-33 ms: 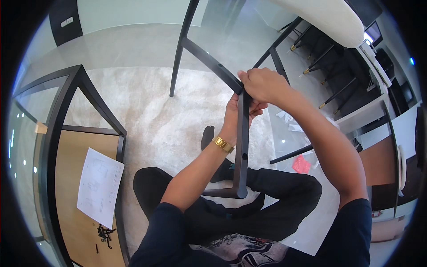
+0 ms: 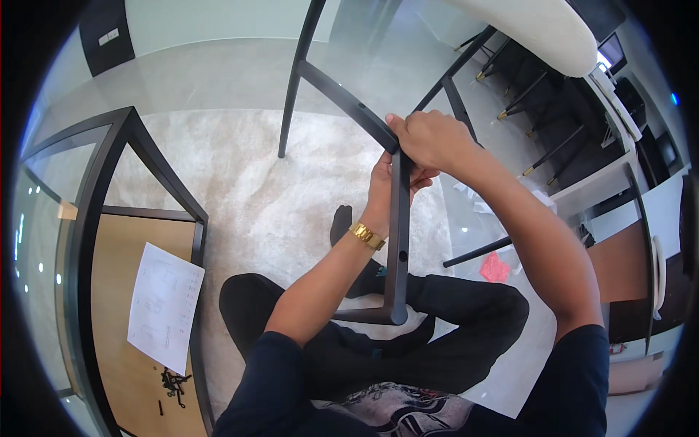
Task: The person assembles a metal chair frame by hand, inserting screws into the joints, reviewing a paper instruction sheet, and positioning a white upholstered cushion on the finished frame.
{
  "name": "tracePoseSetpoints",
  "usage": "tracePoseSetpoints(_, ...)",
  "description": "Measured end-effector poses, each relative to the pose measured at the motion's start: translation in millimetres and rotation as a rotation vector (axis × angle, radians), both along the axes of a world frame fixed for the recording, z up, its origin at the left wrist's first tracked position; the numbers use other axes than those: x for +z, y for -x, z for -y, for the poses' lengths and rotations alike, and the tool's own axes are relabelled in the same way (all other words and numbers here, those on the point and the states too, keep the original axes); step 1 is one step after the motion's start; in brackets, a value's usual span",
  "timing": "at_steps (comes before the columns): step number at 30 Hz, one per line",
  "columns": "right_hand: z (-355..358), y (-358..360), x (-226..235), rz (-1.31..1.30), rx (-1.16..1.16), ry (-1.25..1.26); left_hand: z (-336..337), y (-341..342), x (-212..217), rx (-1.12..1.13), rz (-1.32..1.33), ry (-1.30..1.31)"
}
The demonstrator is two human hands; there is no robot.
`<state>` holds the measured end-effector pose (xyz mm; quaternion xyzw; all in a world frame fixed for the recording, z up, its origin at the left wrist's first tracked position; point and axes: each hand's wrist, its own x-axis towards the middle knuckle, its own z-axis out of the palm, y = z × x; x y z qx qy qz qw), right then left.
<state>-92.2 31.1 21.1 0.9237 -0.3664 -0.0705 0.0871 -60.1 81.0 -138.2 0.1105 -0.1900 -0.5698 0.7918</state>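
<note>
A black chair frame (image 2: 398, 218) with a white padded part (image 2: 535, 33) at the top right stands in front of me. One of its bars meets a crossbar (image 2: 342, 98) at a corner. My left hand (image 2: 381, 178), with a gold watch at its wrist, reaches behind that corner, its fingers closed around the bar and partly hidden. On top of the same joint lies my right hand (image 2: 437, 140), fingers curled and pressed together over the corner. Whatever small thing may be between them is hidden.
To the left stands a black-framed table (image 2: 142, 167) with a wooden shelf (image 2: 116, 284), bearing an instruction sheet (image 2: 167, 306) and several black bolts (image 2: 175, 382). A pink scrap (image 2: 495, 267) lies on the floor at right. More chairs (image 2: 539, 87) stand behind. A pale rug (image 2: 240, 182) spreads below.
</note>
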Motion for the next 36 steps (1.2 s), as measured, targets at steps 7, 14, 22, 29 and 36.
tracePoseSetpoints(7,19.8,9.9,-17.7,0.059,0.261,0.185,3.5,-25.2,-21.7,0.0,0.302,0.074)
tracePoseSetpoints(14,21.4,10.3,-13.3,0.025,0.286,0.16,-4.6,-21.5,4.6,-0.136,-0.189,0.26)
tracePoseSetpoints(22,47.5,14.1,-34.7,-0.052,0.319,0.347,12.4,-34.5,13.2,-0.003,0.061,0.112)
tracePoseSetpoints(29,31.3,19.0,-14.3,-0.172,0.293,0.299,17.3,-33.2,9.7,0.016,0.034,0.034)
tracePoseSetpoints(36,27.0,18.8,-16.7,-0.168,0.296,0.284,18.4,-35.9,9.6,0.109,0.12,0.04)
